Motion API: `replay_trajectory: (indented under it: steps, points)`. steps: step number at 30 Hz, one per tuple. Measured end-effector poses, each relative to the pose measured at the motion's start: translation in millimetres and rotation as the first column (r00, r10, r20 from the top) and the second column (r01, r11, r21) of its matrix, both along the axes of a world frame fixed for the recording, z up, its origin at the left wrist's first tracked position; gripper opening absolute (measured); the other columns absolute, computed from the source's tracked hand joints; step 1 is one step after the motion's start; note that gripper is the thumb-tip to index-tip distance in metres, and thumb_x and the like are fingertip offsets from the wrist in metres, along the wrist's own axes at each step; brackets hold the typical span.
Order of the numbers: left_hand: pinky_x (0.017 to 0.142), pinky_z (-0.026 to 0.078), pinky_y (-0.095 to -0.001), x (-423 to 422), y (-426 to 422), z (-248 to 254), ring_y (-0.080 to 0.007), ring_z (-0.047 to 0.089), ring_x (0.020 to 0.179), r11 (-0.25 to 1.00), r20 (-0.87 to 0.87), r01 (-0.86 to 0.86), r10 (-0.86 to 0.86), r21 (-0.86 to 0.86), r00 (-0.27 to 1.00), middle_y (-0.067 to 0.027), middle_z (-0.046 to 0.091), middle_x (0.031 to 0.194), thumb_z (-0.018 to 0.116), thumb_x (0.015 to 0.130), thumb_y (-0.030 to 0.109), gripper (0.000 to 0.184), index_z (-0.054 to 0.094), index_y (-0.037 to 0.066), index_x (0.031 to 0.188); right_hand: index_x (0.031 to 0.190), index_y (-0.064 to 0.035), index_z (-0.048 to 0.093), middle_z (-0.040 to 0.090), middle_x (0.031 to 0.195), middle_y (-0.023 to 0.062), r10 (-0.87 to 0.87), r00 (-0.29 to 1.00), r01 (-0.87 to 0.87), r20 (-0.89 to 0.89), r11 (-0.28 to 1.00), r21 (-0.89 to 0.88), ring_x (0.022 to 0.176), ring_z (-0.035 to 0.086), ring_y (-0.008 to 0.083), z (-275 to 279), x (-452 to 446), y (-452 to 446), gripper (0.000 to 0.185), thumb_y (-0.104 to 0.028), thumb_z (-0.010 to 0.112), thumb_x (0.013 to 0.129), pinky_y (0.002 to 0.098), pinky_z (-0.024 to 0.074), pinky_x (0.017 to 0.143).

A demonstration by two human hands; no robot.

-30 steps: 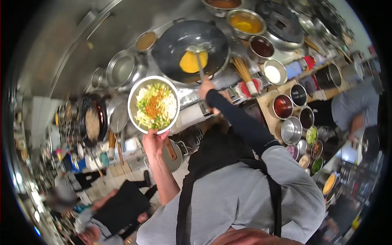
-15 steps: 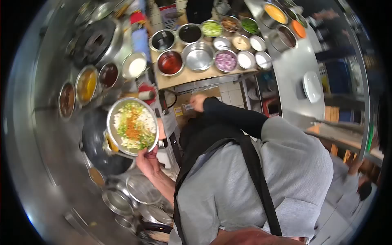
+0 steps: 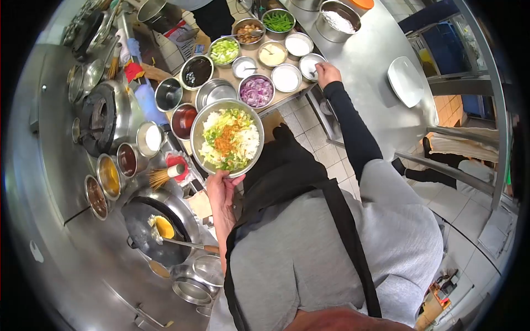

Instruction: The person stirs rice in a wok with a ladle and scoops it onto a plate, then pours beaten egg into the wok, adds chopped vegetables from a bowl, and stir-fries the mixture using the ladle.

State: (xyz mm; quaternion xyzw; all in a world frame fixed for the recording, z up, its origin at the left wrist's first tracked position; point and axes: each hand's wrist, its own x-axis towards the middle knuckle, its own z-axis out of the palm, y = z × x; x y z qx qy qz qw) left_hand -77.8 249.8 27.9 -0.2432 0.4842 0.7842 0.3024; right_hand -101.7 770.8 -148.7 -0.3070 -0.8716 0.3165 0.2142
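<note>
My left hand (image 3: 222, 190) grips the near rim of a metal mixing bowl (image 3: 194, 144). In the bowl lie chopped green vegetables, white pieces that look like rice, and an orange-brown powder (image 3: 226, 139) on top. My right hand (image 3: 328, 73), reaching out in a black sleeve, is closed at the edge of a small metal bowl of white powder (image 3: 310, 60). Its fingers pinch what looks like the handle of a spoon (image 3: 314, 73) dipping into that bowl. Beside it stand another bowl of white contents (image 3: 286, 78) and a bowl of chopped purple onion (image 3: 256, 91).
At left, a black wok (image 3: 146, 237) holds a ladle (image 3: 187, 243) and yellow food (image 3: 164, 227). Sauce pots (image 3: 108, 175) line the stove. A white plate (image 3: 406, 83) rests on the steel counter (image 3: 381, 121). Another person (image 3: 212, 19) stands beyond the table.
My left hand has carried the mixing bowl away from over the wok, to the right. My right hand has swung from near my body out to the white powder bowl. The view has shifted.
</note>
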Motion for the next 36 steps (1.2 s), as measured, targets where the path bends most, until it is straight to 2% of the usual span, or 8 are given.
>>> replay_trajectory:
  steps: [2,3,11,19,25,28,32,36]
  points:
    - [0.073,0.068,-0.048,-8.0,19.3,-6.1,-0.0391,0.073,0.092,0.999,0.013,0.05,-0.05,-0.015,0.999,-0.0298,0.064,0.118,0.049,0.086,-0.002,0.046,0.045,-0.02,0.128,0.103,-0.0037,0.073,0.071,0.085,0.0164,0.015,0.999,-0.004,-0.033,0.952,0.306,0.078,0.069,0.0317,80.2,9.6,-34.0,0.025,-0.026,0.062,0.097,0.0413,0.055,0.074]
    - [0.073,0.068,-0.048,-12.6,30.8,-4.3,-0.0403,0.073,0.092,0.997,-0.01,0.081,-0.082,-0.013,0.997,-0.0311,0.064,0.117,0.048,0.086,-0.002,0.047,0.043,-0.021,0.13,0.103,-0.0051,0.074,0.073,0.097,0.017,-0.042,0.999,0.041,0.002,0.978,0.203,0.097,0.066,0.0376,95.2,9.6,-38.0,0.023,-0.023,0.061,0.096,0.0443,0.052,0.087]
    - [0.075,0.067,-0.0507,-29.6,91.2,0.8,-0.0398,0.073,0.092,0.991,0.028,0.125,-0.124,-0.056,0.992,-0.0305,0.064,0.118,0.047,0.087,-0.004,0.047,0.042,-0.02,0.131,0.101,-0.0067,0.076,0.075,0.098,0.0155,0.082,0.997,-0.08,-0.01,0.99,0.119,0.094,0.067,0.0366,55.0,-6.7,-25.1,0.022,-0.022,0.062,0.094,0.0448,0.0531,0.085]
    - [0.076,0.067,-0.0495,-37.3,113.9,-4.4,-0.0414,0.073,0.093,0.985,0.022,0.156,-0.154,-0.072,0.988,-0.0327,0.064,0.117,0.047,0.087,-0.002,0.048,0.042,-0.021,0.131,0.105,-0.0059,0.075,0.076,0.091,0.0128,-0.005,0.998,0.018,0.062,0.974,-0.226,0.088,0.071,0.0305,46.9,0.5,-18.1,0.025,-0.025,0.062,0.096,0.0381,0.0539,0.083]
    - [0.076,0.067,-0.0493,-50.1,129.6,-6.2,-0.0426,0.073,0.093,0.978,0.04,0.173,-0.169,-0.118,0.985,-0.033,0.064,0.117,0.048,0.087,-0.002,0.047,0.042,-0.021,0.13,0.103,-0.003,0.075,0.077,0.086,0.0098,-0.17,0.985,0.13,-0.025,0.833,-0.537,0.08,0.073,0.0213,34.7,11.4,-7.1,0.025,-0.022,0.06,0.096,0.034,0.055,0.078]
    - [0.079,0.067,-0.0478,-56.0,139.1,-2.3,-0.032,0.073,0.086,0.974,0.023,0.18,-0.178,-0.134,0.984,-0.0247,0.067,0.106,0.051,0.089,0.0,0.036,0.05,-0.02,0.12,0.103,0.001,0.074,0.077,0.087,0.0097,-0.267,0.959,0.131,-0.094,0.712,-0.69,0.08,0.072,0.0175,25.3,23.2,4.0,0.026,-0.02,0.06,0.097,0.0304,0.0548,0.077]
    - [0.08,0.067,-0.0485,-74.6,159.5,-6.6,-0.0359,0.073,0.091,0.964,0.006,0.203,-0.205,-0.172,0.979,-0.0283,0.066,0.111,0.049,0.09,0.0,0.038,0.048,-0.021,0.121,0.105,0.0045,0.072,0.076,0.09,0.0121,-0.371,0.927,0.141,-0.049,0.467,-0.873,0.081,0.072,0.018,50.9,35.1,22.5,0.026,-0.016,0.058,0.098,0.0263,0.0546,0.077]
    - [0.078,0.067,-0.049,-79.4,175.0,-12.6,-0.041,0.072,0.096,0.957,-0.027,0.237,-0.245,-0.167,0.969,-0.0306,0.064,0.118,0.047,0.09,-0.001,0.042,0.045,-0.02,0.127,0.108,0.0048,0.071,0.076,0.091,0.011,-0.369,0.927,0.107,-0.062,0.419,-0.901,0.083,0.072,0.0162,109.2,47.9,21.4,0.024,-0.01,0.055,0.099,0.0246,0.0546,0.08]
